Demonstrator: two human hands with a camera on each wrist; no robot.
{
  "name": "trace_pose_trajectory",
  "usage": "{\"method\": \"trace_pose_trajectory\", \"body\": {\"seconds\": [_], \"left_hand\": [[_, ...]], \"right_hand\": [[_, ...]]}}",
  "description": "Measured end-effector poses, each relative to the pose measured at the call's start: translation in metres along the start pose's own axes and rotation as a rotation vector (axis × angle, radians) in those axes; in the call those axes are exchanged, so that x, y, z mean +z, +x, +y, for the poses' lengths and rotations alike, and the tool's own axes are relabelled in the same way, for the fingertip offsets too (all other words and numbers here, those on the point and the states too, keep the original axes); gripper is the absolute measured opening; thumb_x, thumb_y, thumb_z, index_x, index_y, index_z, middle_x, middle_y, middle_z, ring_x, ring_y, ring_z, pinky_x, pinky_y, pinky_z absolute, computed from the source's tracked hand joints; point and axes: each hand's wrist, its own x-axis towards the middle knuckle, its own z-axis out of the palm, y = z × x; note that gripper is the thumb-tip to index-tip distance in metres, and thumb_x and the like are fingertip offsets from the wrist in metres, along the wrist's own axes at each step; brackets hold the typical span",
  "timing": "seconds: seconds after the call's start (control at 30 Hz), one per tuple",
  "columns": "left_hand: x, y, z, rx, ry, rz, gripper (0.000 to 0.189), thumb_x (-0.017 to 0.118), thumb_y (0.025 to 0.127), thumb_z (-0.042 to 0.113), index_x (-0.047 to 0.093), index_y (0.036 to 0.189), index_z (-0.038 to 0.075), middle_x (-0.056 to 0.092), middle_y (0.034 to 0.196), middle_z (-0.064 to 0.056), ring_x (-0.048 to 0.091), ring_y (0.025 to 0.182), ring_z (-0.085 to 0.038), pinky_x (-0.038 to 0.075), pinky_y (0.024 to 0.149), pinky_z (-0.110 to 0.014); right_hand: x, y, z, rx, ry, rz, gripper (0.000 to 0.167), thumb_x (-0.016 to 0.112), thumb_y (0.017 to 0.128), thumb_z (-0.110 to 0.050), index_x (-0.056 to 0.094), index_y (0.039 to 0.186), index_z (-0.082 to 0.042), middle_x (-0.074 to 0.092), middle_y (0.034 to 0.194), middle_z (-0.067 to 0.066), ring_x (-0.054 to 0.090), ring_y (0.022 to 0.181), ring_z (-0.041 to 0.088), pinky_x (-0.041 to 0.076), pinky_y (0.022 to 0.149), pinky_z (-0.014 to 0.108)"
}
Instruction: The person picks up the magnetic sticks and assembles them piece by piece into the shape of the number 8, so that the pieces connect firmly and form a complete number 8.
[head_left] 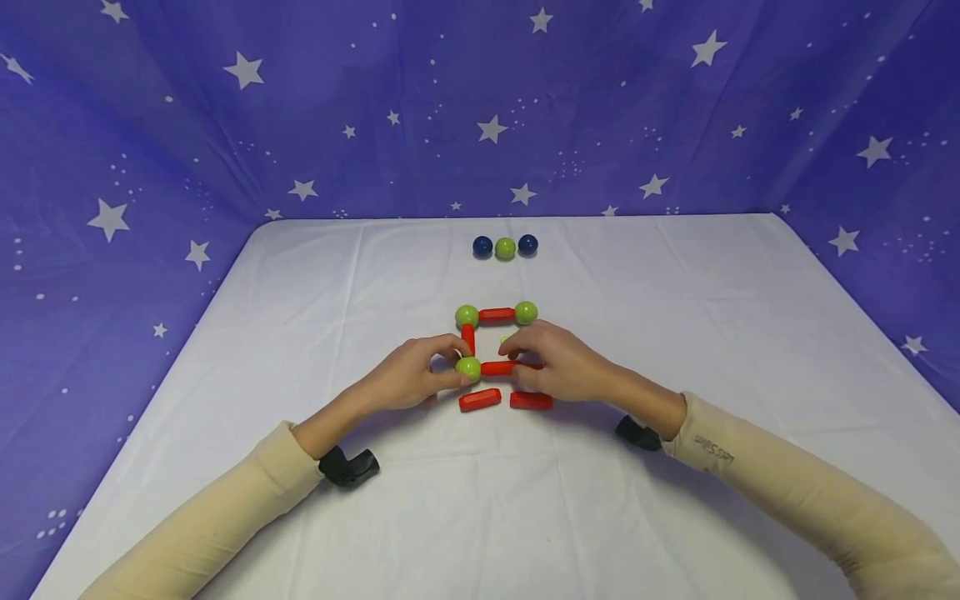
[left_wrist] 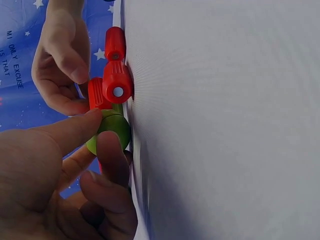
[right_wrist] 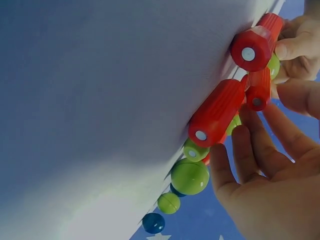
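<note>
My left hand (head_left: 412,372) pinches a green ball (head_left: 468,369) between thumb and fingers at the near left corner of a shape of balls and rods. A red magnetic rod (head_left: 497,368) reaches right from that ball; my right hand (head_left: 564,364) grips its other end, which the fingers partly hide. Another red rod (head_left: 468,339) runs from the held ball to a far green ball (head_left: 467,316). A further red rod (head_left: 497,314) joins that one to a right green ball (head_left: 527,312). Something green (head_left: 504,340) shows partly beside my right fingertips.
Two loose red rods, one left (head_left: 480,400) and one right (head_left: 531,401), lie nearer the body. Two dark blue balls (head_left: 482,247) flank a green ball (head_left: 506,247) farther back on the white cloth (head_left: 360,275). Starry purple fabric (head_left: 420,92) surrounds the table.
</note>
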Motion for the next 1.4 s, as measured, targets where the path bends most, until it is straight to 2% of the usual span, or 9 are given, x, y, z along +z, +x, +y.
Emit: {"method": "trace_pose_trajectory", "body": {"seconds": [0.23, 0.57, 0.73, 0.87, 1.0, 1.23, 1.4], "left_hand": [[0.0, 0.0, 0.003, -0.01, 0.004, -0.003, 0.025, 0.073, 0.091, 0.023, 0.062, 0.113, 0.019, 0.064, 0.102, -0.002, 0.057, 0.05, -0.017, 0.05, 0.057, -0.034], [0.001, -0.001, 0.002, -0.01, -0.001, 0.004, 0.025, 0.073, 0.091, 0.022, 0.062, 0.114, 0.018, 0.064, 0.103, -0.002, 0.056, 0.051, -0.017, 0.051, 0.055, -0.033], [0.001, 0.0, 0.002, -0.015, 0.0, 0.0, 0.025, 0.073, 0.092, 0.022, 0.062, 0.115, 0.019, 0.063, 0.103, -0.003, 0.056, 0.05, -0.017, 0.05, 0.055, -0.034], [0.001, 0.001, 0.002, -0.017, 0.001, -0.005, 0.026, 0.072, 0.092, 0.022, 0.062, 0.115, 0.019, 0.063, 0.103, -0.003, 0.056, 0.051, -0.017, 0.051, 0.055, -0.034], [0.001, 0.0, 0.001, -0.014, -0.002, -0.01, 0.026, 0.072, 0.092, 0.023, 0.062, 0.115, 0.019, 0.063, 0.103, -0.002, 0.056, 0.051, -0.017, 0.051, 0.055, -0.033], [0.001, -0.002, 0.0, -0.024, -0.018, -0.014, 0.026, 0.072, 0.092, 0.023, 0.061, 0.116, 0.019, 0.063, 0.105, -0.002, 0.056, 0.053, -0.017, 0.051, 0.054, -0.033], [0.0, -0.001, 0.001, -0.023, -0.008, -0.013, 0.027, 0.072, 0.092, 0.023, 0.061, 0.117, 0.02, 0.063, 0.105, -0.002, 0.057, 0.052, -0.017, 0.051, 0.055, -0.033]], "right_hand": [[-0.012, -0.006, 0.008, 0.041, 0.076, 0.07, 0.028, 0.061, 0.087, -0.004, 0.07, 0.114, -0.003, 0.068, 0.107, 0.006, 0.057, 0.1, 0.02, 0.049, 0.09, 0.043], [-0.025, -0.008, 0.024, 0.005, 0.059, 0.138, 0.025, 0.066, 0.089, -0.003, 0.071, 0.113, -0.001, 0.07, 0.108, 0.008, 0.06, 0.1, 0.025, 0.049, 0.088, 0.047], [-0.035, -0.001, 0.031, 0.025, 0.054, 0.183, 0.024, 0.066, 0.089, -0.001, 0.071, 0.112, 0.001, 0.07, 0.109, 0.013, 0.061, 0.099, 0.029, 0.048, 0.088, 0.049], [-0.045, 0.015, 0.043, 0.059, 0.043, 0.215, 0.023, 0.066, 0.09, -0.002, 0.069, 0.112, 0.004, 0.069, 0.107, 0.017, 0.062, 0.098, 0.031, 0.048, 0.089, 0.048], [-0.055, 0.041, 0.059, 0.107, 0.008, 0.229, 0.027, 0.066, 0.09, -0.005, 0.067, 0.115, 0.005, 0.067, 0.108, 0.02, 0.06, 0.098, 0.032, 0.047, 0.089, 0.047], [-0.071, 0.092, 0.087, 0.26, -0.05, 0.212, 0.042, 0.066, 0.091, -0.012, 0.058, 0.13, 0.001, 0.059, 0.121, 0.026, 0.055, 0.108, 0.039, 0.043, 0.092, 0.05], [-0.076, 0.113, 0.102, 0.354, -0.081, 0.198, 0.046, 0.066, 0.091, -0.014, 0.056, 0.135, -0.002, 0.058, 0.123, 0.025, 0.054, 0.11, 0.038, 0.041, 0.094, 0.05]]}}
